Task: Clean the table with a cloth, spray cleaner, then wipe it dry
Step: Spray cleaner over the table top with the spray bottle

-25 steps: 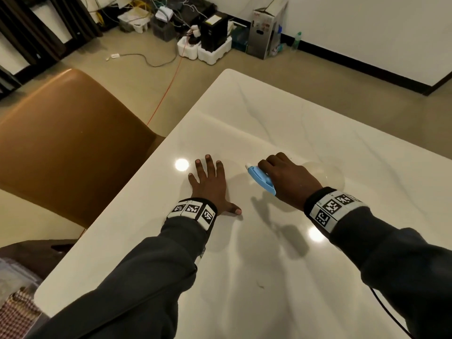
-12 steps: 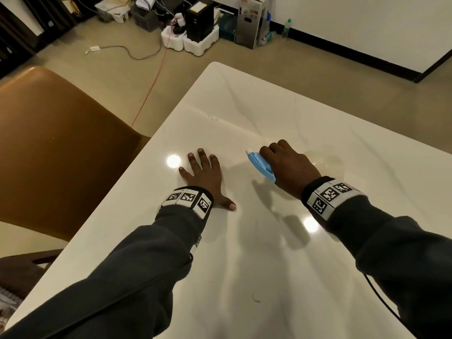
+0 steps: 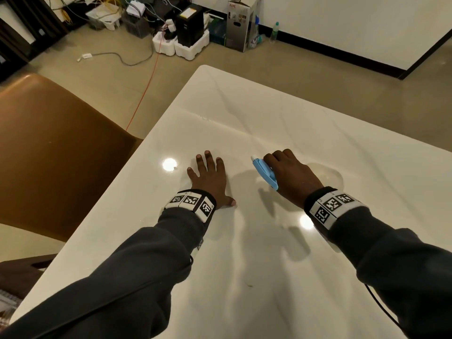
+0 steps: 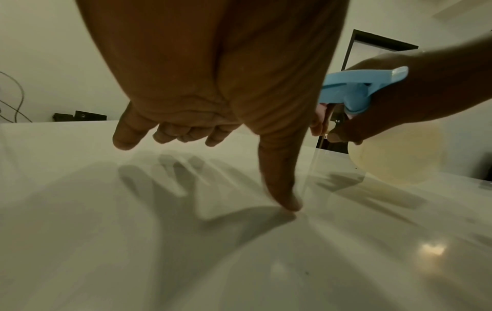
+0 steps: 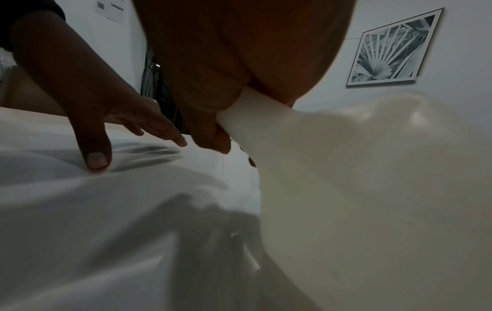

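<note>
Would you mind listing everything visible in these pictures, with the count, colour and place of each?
table: one, glossy white marble-look, fills the foreground
spray bottle: one, blue trigger head on a translucent pale body, above the table right of centre
chair: one, tan-brown, at the table's left edge
orange cable: one, across the floor beyond the chair
cardboard box: one, grey-white, by the far wall
black box: one, on white foam blocks on the floor
framed picture: one, black-and-white, on the wall
wrist bands: two, black-and-white markers, one per wrist
sleeves: two, dark grey
left hand: fingers spread, thumb tip on the table
right hand: grips the spray bottle
</note>
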